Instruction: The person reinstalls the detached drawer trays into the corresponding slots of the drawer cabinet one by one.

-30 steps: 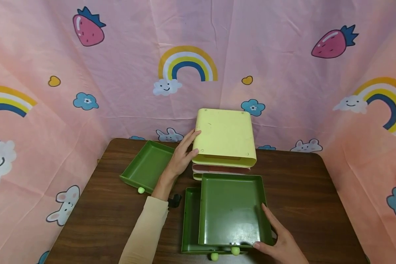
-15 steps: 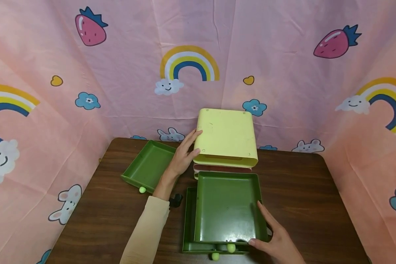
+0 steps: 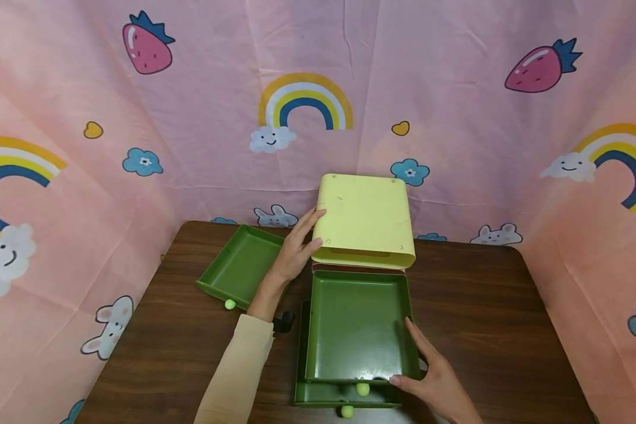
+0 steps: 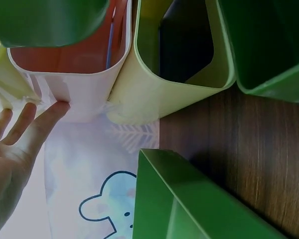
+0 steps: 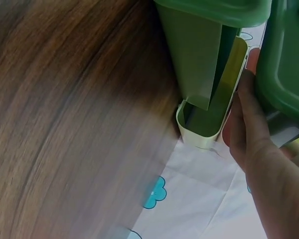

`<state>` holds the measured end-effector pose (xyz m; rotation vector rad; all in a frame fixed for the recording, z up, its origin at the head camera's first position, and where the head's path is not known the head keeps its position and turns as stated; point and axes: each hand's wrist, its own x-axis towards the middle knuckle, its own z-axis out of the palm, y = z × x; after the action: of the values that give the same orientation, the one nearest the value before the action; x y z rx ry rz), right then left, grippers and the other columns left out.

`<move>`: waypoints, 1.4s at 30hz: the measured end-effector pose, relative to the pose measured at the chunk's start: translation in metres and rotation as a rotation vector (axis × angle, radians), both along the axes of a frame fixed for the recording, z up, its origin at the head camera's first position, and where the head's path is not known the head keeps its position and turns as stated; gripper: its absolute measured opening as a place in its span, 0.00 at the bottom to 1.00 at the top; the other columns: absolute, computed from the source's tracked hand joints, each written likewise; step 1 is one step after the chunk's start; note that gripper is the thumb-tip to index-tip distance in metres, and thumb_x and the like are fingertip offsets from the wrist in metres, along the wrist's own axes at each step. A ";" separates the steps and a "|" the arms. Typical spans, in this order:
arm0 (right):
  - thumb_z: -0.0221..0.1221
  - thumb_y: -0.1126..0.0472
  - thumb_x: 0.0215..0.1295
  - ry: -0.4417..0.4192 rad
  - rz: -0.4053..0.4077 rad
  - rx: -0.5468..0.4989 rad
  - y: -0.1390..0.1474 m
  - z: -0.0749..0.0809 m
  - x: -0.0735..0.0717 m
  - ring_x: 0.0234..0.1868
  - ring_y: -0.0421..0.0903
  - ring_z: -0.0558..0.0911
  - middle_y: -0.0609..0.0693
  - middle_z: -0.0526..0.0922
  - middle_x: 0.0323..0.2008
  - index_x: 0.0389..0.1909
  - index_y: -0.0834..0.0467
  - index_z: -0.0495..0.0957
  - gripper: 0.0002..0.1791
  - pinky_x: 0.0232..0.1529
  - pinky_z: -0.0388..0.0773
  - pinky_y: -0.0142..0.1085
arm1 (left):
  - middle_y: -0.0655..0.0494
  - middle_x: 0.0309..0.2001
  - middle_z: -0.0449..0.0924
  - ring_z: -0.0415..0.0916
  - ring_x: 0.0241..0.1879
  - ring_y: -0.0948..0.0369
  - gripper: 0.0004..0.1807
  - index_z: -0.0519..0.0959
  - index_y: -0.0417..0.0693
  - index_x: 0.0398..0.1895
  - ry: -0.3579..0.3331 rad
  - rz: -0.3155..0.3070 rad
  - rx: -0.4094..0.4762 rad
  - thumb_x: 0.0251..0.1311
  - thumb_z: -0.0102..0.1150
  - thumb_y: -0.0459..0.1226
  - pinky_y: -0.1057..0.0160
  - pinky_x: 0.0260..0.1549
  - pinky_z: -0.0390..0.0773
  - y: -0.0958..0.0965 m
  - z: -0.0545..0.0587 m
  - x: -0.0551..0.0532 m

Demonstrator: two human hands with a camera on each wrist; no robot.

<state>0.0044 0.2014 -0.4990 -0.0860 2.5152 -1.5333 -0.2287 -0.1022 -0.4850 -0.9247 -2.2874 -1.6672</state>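
My left hand (image 3: 291, 253) rests with extended fingers against the left side of a stacked desktop drawer unit, whose top yellow shell (image 3: 363, 212) has an open front. Below it are a pink shell (image 4: 79, 92) and another yellow shell (image 4: 144, 97), as the left wrist view shows. With my right hand (image 3: 437, 380) I grip a green drawer (image 3: 360, 330) at its right side and front corner, thumb on the front rim. Its far edge is close to the pink shell's mouth; whether it is inside is hidden. A second green drawer (image 3: 350, 397) sits lower, partly covered by the held one.
Another green drawer (image 3: 244, 265) with a pale ball knob (image 3: 230, 304) lies at an angle on the brown wooden table (image 3: 487, 330), left of the unit. Patterned pink cloth (image 3: 201, 118) hangs around the table, close behind the unit.
My right hand has moved the held drawer left and away from me, toward the pink shell. The left hand stays on the unit's side.
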 end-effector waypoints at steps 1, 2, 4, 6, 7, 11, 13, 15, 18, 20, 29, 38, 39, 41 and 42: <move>0.74 0.50 0.54 0.002 0.000 0.007 0.000 -0.001 0.000 0.74 0.67 0.53 0.59 0.50 0.77 0.80 0.47 0.50 0.56 0.61 0.61 0.69 | 0.53 0.78 0.49 0.49 0.76 0.55 0.37 0.59 0.56 0.78 0.001 0.000 0.004 0.71 0.45 0.61 0.40 0.65 0.60 0.000 0.000 0.000; 0.74 0.50 0.55 0.001 -0.002 0.011 -0.001 -0.001 -0.001 0.74 0.67 0.53 0.59 0.50 0.77 0.80 0.47 0.50 0.56 0.61 0.61 0.68 | 0.54 0.78 0.49 0.49 0.76 0.55 0.37 0.59 0.56 0.77 0.000 0.001 0.004 0.71 0.45 0.61 0.40 0.65 0.61 0.000 0.001 0.000; 0.74 0.49 0.54 -0.002 -0.007 0.018 -0.001 -0.001 -0.001 0.74 0.67 0.54 0.59 0.50 0.77 0.80 0.47 0.50 0.56 0.61 0.61 0.68 | 0.54 0.78 0.49 0.49 0.76 0.56 0.37 0.59 0.57 0.77 -0.003 0.004 0.003 0.71 0.44 0.61 0.39 0.65 0.61 0.001 0.001 0.001; 0.74 0.49 0.54 -0.009 -0.013 0.013 -0.002 -0.002 -0.002 0.74 0.67 0.54 0.59 0.50 0.77 0.79 0.46 0.50 0.57 0.61 0.61 0.68 | 0.54 0.78 0.49 0.49 0.76 0.56 0.36 0.59 0.57 0.78 -0.004 0.004 0.000 0.72 0.45 0.61 0.39 0.66 0.59 0.000 0.001 0.001; 0.74 0.48 0.53 -0.013 -0.015 0.011 -0.002 -0.002 -0.002 0.74 0.66 0.54 0.59 0.50 0.77 0.79 0.46 0.50 0.57 0.61 0.61 0.67 | 0.54 0.78 0.49 0.49 0.76 0.56 0.36 0.59 0.57 0.78 -0.003 0.003 0.001 0.72 0.45 0.60 0.39 0.66 0.58 0.000 0.001 0.001; 0.75 0.48 0.53 -0.030 -0.021 0.004 -0.003 -0.002 -0.003 0.74 0.66 0.53 0.59 0.49 0.77 0.80 0.46 0.50 0.57 0.62 0.60 0.67 | 0.53 0.78 0.49 0.48 0.76 0.55 0.36 0.59 0.56 0.78 0.000 0.003 0.003 0.72 0.45 0.60 0.40 0.67 0.56 0.000 0.000 0.001; 0.74 0.48 0.53 -0.032 -0.023 0.008 -0.003 -0.002 -0.004 0.74 0.66 0.53 0.59 0.50 0.77 0.79 0.46 0.50 0.58 0.62 0.60 0.67 | 0.52 0.78 0.48 0.48 0.76 0.55 0.36 0.59 0.55 0.78 0.001 -0.003 0.008 0.72 0.45 0.60 0.39 0.67 0.56 0.000 -0.001 0.001; 0.75 0.47 0.52 -0.033 -0.027 0.012 -0.004 -0.002 -0.005 0.74 0.65 0.53 0.58 0.50 0.78 0.79 0.44 0.50 0.58 0.62 0.60 0.67 | 0.52 0.78 0.48 0.48 0.76 0.54 0.36 0.59 0.55 0.78 0.000 -0.008 0.011 0.72 0.45 0.60 0.39 0.67 0.56 0.000 -0.001 0.001; 0.75 0.44 0.51 -0.040 -0.039 0.027 -0.006 -0.002 -0.008 0.74 0.65 0.54 0.57 0.51 0.78 0.79 0.41 0.50 0.58 0.62 0.61 0.67 | 0.52 0.78 0.48 0.48 0.76 0.55 0.36 0.59 0.55 0.78 -0.003 -0.008 0.014 0.72 0.45 0.60 0.39 0.67 0.56 0.000 -0.002 0.000; 0.75 0.44 0.50 -0.044 -0.045 0.030 -0.007 -0.003 -0.010 0.75 0.65 0.53 0.56 0.51 0.78 0.79 0.39 0.50 0.58 0.62 0.61 0.67 | 0.53 0.78 0.48 0.48 0.76 0.55 0.36 0.59 0.57 0.78 -0.009 -0.001 0.012 0.72 0.45 0.60 0.39 0.67 0.57 0.000 -0.003 0.000; 0.75 0.47 0.52 -0.059 -0.047 0.002 -0.009 -0.008 -0.015 0.75 0.66 0.51 0.59 0.49 0.78 0.79 0.42 0.50 0.58 0.61 0.58 0.70 | 0.54 0.78 0.48 0.48 0.76 0.54 0.38 0.59 0.59 0.78 -0.021 0.008 0.000 0.70 0.44 0.63 0.39 0.66 0.58 -0.001 -0.001 0.001; 0.75 0.49 0.53 -0.090 -0.033 -0.010 -0.008 -0.005 -0.014 0.75 0.66 0.49 0.58 0.48 0.78 0.80 0.42 0.49 0.58 0.61 0.59 0.69 | 0.51 0.79 0.46 0.47 0.76 0.54 0.38 0.58 0.56 0.78 -0.047 -0.011 0.022 0.71 0.45 0.61 0.40 0.63 0.65 0.001 -0.001 0.004; 0.75 0.50 0.53 -0.092 -0.031 -0.013 -0.008 -0.004 -0.015 0.75 0.67 0.49 0.59 0.48 0.78 0.79 0.42 0.49 0.58 0.61 0.59 0.69 | 0.50 0.78 0.47 0.48 0.76 0.55 0.38 0.59 0.55 0.78 -0.044 -0.003 0.016 0.71 0.45 0.62 0.41 0.63 0.65 0.002 -0.001 0.004; 0.75 0.50 0.52 -0.089 -0.031 -0.016 -0.009 -0.004 -0.015 0.75 0.67 0.49 0.59 0.48 0.78 0.79 0.42 0.49 0.58 0.61 0.60 0.69 | 0.47 0.78 0.47 0.48 0.76 0.52 0.37 0.59 0.52 0.78 -0.046 -0.001 0.017 0.72 0.47 0.58 0.40 0.63 0.64 0.001 0.000 0.003; 0.75 0.50 0.52 -0.083 -0.032 -0.018 -0.009 -0.005 -0.015 0.75 0.67 0.50 0.59 0.49 0.78 0.79 0.43 0.49 0.58 0.61 0.60 0.69 | 0.44 0.78 0.47 0.48 0.76 0.51 0.35 0.59 0.49 0.77 -0.045 -0.006 0.024 0.73 0.48 0.55 0.39 0.63 0.63 0.001 0.001 0.003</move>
<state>-0.0107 0.1921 -0.5041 0.0156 2.4505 -1.5385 -0.2254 -0.1012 -0.4845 -0.8988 -2.2897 -1.7317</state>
